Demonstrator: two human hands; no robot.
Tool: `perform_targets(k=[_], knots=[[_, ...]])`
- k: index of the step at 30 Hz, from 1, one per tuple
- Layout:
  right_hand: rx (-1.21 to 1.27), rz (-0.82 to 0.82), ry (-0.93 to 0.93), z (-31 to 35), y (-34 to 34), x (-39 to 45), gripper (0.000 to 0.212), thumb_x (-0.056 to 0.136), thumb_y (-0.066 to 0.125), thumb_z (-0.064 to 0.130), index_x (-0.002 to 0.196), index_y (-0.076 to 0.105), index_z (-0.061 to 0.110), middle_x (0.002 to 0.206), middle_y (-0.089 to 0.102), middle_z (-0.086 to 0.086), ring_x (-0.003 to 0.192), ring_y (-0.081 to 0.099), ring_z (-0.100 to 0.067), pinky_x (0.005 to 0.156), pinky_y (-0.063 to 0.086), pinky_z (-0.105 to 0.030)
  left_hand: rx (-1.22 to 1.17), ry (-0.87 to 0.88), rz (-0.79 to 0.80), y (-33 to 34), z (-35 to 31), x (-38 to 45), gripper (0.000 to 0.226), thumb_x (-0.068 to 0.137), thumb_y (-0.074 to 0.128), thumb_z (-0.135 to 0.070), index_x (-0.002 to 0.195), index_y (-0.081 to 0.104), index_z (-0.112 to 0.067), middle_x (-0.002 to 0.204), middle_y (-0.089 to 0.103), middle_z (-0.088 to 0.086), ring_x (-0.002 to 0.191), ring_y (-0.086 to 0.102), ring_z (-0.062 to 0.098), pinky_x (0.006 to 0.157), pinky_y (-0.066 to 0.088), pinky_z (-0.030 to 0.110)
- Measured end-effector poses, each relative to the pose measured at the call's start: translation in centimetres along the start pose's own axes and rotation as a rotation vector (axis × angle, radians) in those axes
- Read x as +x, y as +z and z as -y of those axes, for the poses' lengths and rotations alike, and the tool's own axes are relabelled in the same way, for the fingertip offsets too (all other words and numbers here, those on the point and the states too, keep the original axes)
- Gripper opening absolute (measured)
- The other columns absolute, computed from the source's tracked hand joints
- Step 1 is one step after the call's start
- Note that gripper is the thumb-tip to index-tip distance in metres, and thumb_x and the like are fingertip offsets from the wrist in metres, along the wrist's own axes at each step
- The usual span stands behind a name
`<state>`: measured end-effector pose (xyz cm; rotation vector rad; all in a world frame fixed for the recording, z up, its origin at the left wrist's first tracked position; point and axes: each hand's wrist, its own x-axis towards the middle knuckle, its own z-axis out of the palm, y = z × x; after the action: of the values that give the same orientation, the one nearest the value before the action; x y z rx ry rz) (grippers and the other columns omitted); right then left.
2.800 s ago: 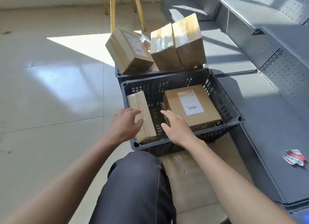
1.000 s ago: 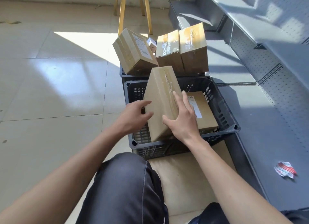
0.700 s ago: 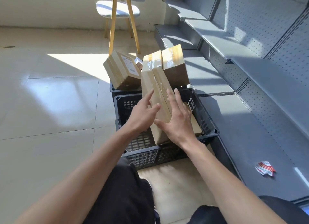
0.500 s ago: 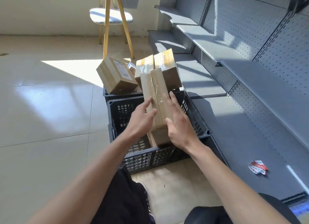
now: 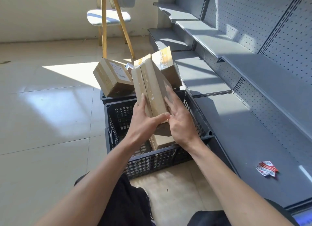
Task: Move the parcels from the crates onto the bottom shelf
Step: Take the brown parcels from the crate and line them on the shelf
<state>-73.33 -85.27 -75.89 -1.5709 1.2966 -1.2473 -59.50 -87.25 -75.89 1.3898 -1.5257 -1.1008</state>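
Both hands hold one taped cardboard parcel (image 5: pixel 151 89) above the near crate (image 5: pixel 199 122), at the centre of the view. The parcel is tilted, its far end leaning toward 11 o'clock. The left hand (image 5: pixel 145 119) grips the parcel's left side and near end, with its thumb curled across the top face. The right hand (image 5: pixel 179 119) presses against the parcel's right side with fingers straight and spread.

A second parcel (image 5: pixel 163 141) lies inside the near crate, directly below the held one. The far crate (image 5: pixel 116 97) touches the near crate at 12 o'clock. It carries a labelled parcel (image 5: pixel 112 79) at 11 o'clock, tilted on its edge, and two upright parcels (image 5: pixel 167 67) side by side at 12 o'clock, partly hidden behind the held one.

The bottom shelf (image 5: pixel 244 133) runs along the right side, from 1 o'clock to 4 o'clock, beside both crates. A crumpled red-and-white wrapper (image 5: pixel 266 171) lies on it at 4 o'clock. A wooden-legged chair (image 5: pixel 109 18) stands at 12 o'clock, well beyond the crates.
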Motion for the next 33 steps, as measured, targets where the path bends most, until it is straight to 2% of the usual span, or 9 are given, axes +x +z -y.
perform_targets(k=[6,12,16,18,23,27,29,31,33], knots=[[0.185,0.022,0.09,0.3,-0.3,0.1,0.091,0.086,0.029,-0.031,0.156,0.029,0.026,0.162,0.03,0.005,0.142,0.039,-0.004,0.12,0.032,-0.04,0.008,0.007,-0.045,-0.2,0.2,0.1,0.133,0.06,0.091,-0.058,0.162,0.012,-0.026,0.166,0.022,-0.004,0.145,0.026,0.005,0.121,0.023,0.031],[0.143,0.078,0.089,0.7,-0.5,-0.1,0.091,0.082,0.027,-0.032,0.154,0.035,0.024,0.16,0.032,0.001,0.141,0.042,-0.007,0.118,0.034,-0.033,-0.051,-0.027,-0.076,-0.8,1.1,0.3,0.125,0.051,0.089,-0.046,0.157,0.023,-0.036,0.156,0.039,-0.007,0.135,0.047,0.016,0.109,0.047,0.044],[-0.167,-0.006,0.094,-0.7,-1.7,0.0,0.06,0.097,0.051,0.002,0.144,0.049,0.04,0.161,0.032,0.006,0.141,0.042,-0.013,0.115,0.041,-0.038,-0.155,-0.055,-0.102,-1.8,1.6,0.5,0.115,0.056,0.089,-0.043,0.154,0.028,-0.043,0.15,0.046,-0.009,0.126,0.057,0.019,0.098,0.055,0.047],[-0.316,-0.014,0.18,-1.7,-2.8,-0.1,0.051,0.099,0.06,0.023,0.145,0.048,0.041,0.163,0.027,0.002,0.147,0.033,-0.019,0.119,0.032,-0.039,-0.219,-0.069,-0.134,-2.6,1.7,0.7,0.114,0.058,0.088,-0.039,0.155,0.028,-0.042,0.152,0.045,-0.01,0.127,0.056,0.019,0.097,0.056,0.048],[-0.451,0.02,0.285,-3.4,-4.1,-0.6,0.069,0.089,0.063,0.06,0.151,0.037,0.042,0.167,0.01,-0.001,0.153,0.014,-0.021,0.122,0.02,-0.046,-0.359,-0.073,-0.189,-4.2,1.7,0.9,0.113,0.062,0.084,-0.032,0.158,0.025,-0.038,0.159,0.037,-0.013,0.13,0.056,0.016,0.094,0.058,0.043],[-0.42,-0.004,0.298,-3.6,-4.5,-0.6,0.081,0.084,0.063,0.068,0.153,0.027,0.047,0.168,-0.002,0.0,0.153,0.014,-0.023,0.12,0.02,-0.044,-0.493,-0.114,-0.168,-4.9,1.6,0.9,0.107,0.06,0.08,-0.03,0.155,0.032,-0.042,0.149,0.05,-0.009,0.124,0.062,0.02,0.084,0.059,0.04],[-0.384,-0.035,0.282,-3.5,-4.7,-0.6,0.086,0.08,0.064,0.071,0.153,0.025,0.051,0.168,-0.004,0.002,0.153,0.014,-0.022,0.121,0.021,-0.047,-0.545,-0.115,-0.156,-4.9,1.3,0.8,0.101,0.064,0.076,-0.022,0.155,0.034,-0.038,0.13,0.062,-0.02,0.118,0.065,0.012,0.081,0.057,0.036],[-0.338,-0.088,0.274,-3.4,-5.0,-0.5,0.089,0.077,0.068,0.07,0.152,0.025,0.052,0.168,-0.005,0.004,0.154,0.012,-0.02,0.121,0.02,-0.047,-0.573,-0.109,-0.129,-4.8,1.1,0.8,0.096,0.069,0.07,-0.018,0.156,0.034,-0.036,0.112,0.067,-0.027,0.11,0.068,0.007,0.081,0.059,0.038],[-0.308,-0.131,0.263,-3.2,-5.3,-0.5,0.091,0.075,0.074,0.064,0.152,0.028,0.049,0.168,-0.005,0.004,0.153,0.012,-0.019,0.12,0.019,-0.041,-0.596,-0.115,-0.094,-4.8,1.1,0.7,0.094,0.071,0.067,-0.017,0.156,0.032,-0.035,0.112,0.069,-0.023,0.108,0.069,0.01,0.08,0.059,0.04]])
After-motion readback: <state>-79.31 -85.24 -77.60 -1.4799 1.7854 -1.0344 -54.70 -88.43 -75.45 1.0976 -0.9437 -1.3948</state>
